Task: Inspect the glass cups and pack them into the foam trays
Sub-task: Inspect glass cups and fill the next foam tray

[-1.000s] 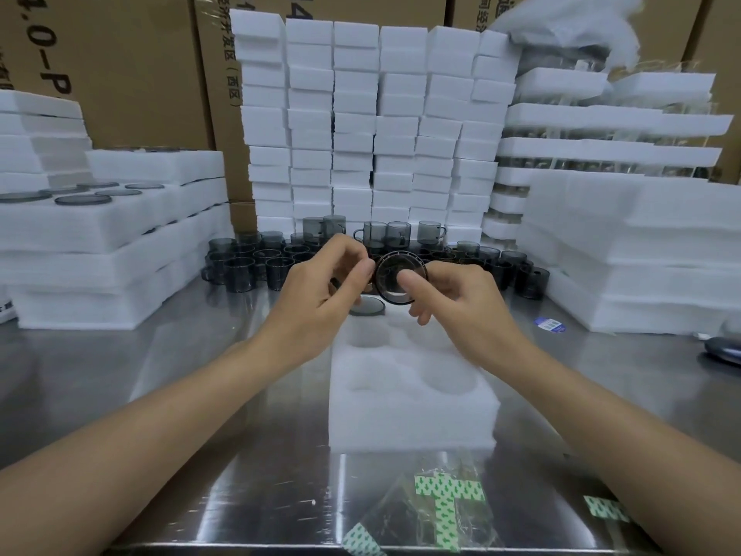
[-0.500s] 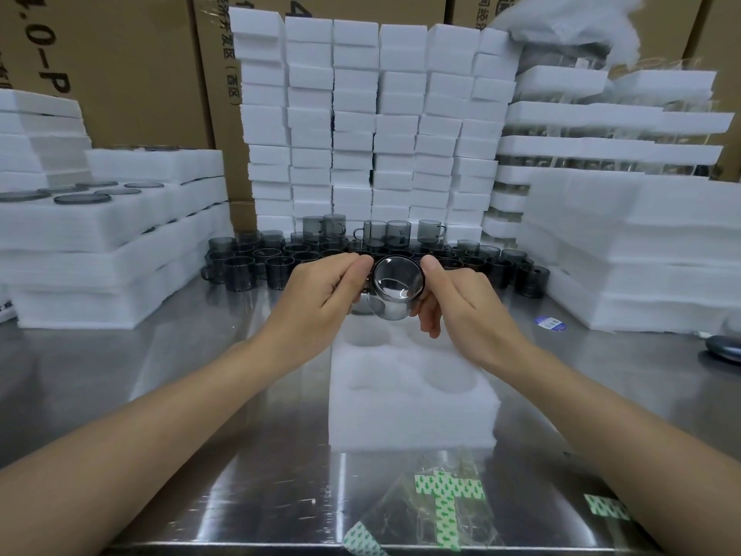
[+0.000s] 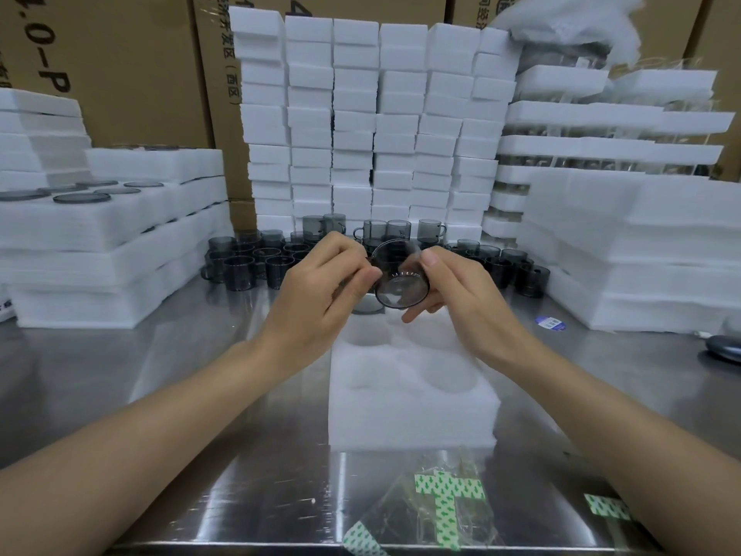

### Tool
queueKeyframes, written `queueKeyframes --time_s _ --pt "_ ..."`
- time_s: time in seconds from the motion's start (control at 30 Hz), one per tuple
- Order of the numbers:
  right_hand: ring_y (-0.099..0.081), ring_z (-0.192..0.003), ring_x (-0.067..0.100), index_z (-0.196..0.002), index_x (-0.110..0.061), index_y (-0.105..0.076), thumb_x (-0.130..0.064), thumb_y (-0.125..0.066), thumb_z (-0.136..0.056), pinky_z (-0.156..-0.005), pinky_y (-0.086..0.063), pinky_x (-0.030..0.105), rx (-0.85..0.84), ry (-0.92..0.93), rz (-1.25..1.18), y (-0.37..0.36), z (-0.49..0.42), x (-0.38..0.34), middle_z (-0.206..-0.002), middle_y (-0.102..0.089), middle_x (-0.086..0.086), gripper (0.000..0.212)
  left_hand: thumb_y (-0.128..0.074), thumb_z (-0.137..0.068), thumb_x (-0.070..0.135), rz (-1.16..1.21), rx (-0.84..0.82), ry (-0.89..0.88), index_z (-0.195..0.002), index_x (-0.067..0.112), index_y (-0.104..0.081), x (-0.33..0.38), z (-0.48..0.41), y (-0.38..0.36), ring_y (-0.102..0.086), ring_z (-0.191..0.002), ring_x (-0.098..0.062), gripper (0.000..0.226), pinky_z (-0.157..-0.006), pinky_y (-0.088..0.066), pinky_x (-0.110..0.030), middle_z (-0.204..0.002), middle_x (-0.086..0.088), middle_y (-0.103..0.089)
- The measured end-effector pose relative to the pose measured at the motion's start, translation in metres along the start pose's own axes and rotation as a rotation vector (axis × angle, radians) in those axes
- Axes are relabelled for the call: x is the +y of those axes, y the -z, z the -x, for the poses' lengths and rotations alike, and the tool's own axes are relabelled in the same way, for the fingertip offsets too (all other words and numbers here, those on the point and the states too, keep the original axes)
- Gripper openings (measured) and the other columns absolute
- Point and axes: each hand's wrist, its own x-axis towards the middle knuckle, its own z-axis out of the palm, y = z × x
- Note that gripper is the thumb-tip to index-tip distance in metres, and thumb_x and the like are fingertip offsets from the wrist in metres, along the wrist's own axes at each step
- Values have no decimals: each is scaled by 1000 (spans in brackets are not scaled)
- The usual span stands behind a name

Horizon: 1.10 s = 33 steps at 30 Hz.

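Glass cup [image 3: 402,283] gripped by both hands' fingers [image 3: 363,278] above foam tray [image 3: 409,411].

A foam tray [image 3: 409,407] lies at the table's [image 3: 120,375] centre. Above its 12 o'clock edge both hands [image 3: 316,290] [image 3: 461,298] hold a cup [image 3: 401,286]. More cups [image 3: 248,262] stand behind at 12. Foam stacks sit at 9 [image 3: 92,250], 12 [image 3: 361,126] and 3 [image 3: 641,250]. Tape [image 3: 447,503] lies at 6.
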Motion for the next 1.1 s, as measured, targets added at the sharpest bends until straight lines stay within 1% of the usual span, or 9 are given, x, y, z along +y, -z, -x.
queueKeyframes --time_s 0.13,0.2,0.27,0.4,0.53,0.67,0.77,0.93,1.1 --pt "-76 -101 28 -124 -13 -69 -40 -57 -99 -78 -56 40 -74 -16 -156 4 -3 -9 -109 -78 9 38 -55 -111 30 -86 5 -87 -95 4 -71 -4 1 0 -58 -86 -16 35 -75 -44 -20 -112 0 -59" --pt "-74 -105 26 -129 -13 -69 -33 -63 -96 -77 -58 38 -60 -8 -171 5 -2 -10 -112 -78 5 38 -59 -110 30 -87 -17 -80 -101 7 -71 -6 2 0 -58 -85 -11 27 -73 -44 -18 -116 2 -59" --pt "-74 -104 27 -129 -17 -68 -35 -70 -91 -77 -58 35 -4 -17 -152 4 -1 -9 -111 -78 5 42 -68 -104 32 -48 -43 -36 -118 15 -68 -5 3 2 -63 -93 -10 22 -73 -49 -20 -123 6 -59" --pt "-73 -100 23 -126 -23 -68 -39 -80 -87 -84 -54 32 24 -12 -90 1 1 -3 -100 -77 -2 44 -80 -91 54 -90 -97 -33 -147 27 -58 -5 1 5 -62 -120 -11 65 -94 -50 -23 -136 15 -61" --pt "-70 -108 17 -130 -30 -64 -40 -85 -88 -86 -56 34 -1 42 4 1 4 -3 -111 -75 -6 48 -83 -92 48 -133 -85 -84 -142 22 -66 -7 -1 4 -61 -123 -17 60 -102 -50 -36 -132 13 -68" --pt "-68 -114 18 -145 -26 -56 -24 -89 -87 -84 -61 41 -73 96 110 9 2 -5 -124 -71 -4 67 -81 -90 49 -21 -78 57 -147 30 -61 -12 -2 5 -57 -127 -5 63 -97 -48 -24 -135 22 -64" --pt "-68 -110 15 -140 -20 -62 -17 -87 -87 -90 -57 42 14 161 243 12 0 -6 -118 -72 -1 59 -81 -87 47 7 -112 117 -148 33 -59 -15 -2 7 -57 -129 -6 66 -93 -49 -23 -138 22 -64" --pt "-55 -122 15 -128 -17 -68 -19 -90 -81 -106 -45 31 169 339 440 11 0 -8 -122 -61 -4 51 -88 -88 31 36 -111 181 -154 34 -54 -11 -1 6 -58 -130 -10 74 -87 -53 -26 -139 26 -63" --pt "-53 -120 22 -125 -13 -68 -16 -90 -78 -105 -43 31 247 453 497 5 1 -8 -124 -60 -1 52 -73 -94 27 199 -118 236 -147 31 -59 5 -3 6 -66 -121 -14 55 -86 -54 -28 -128 18 -70"
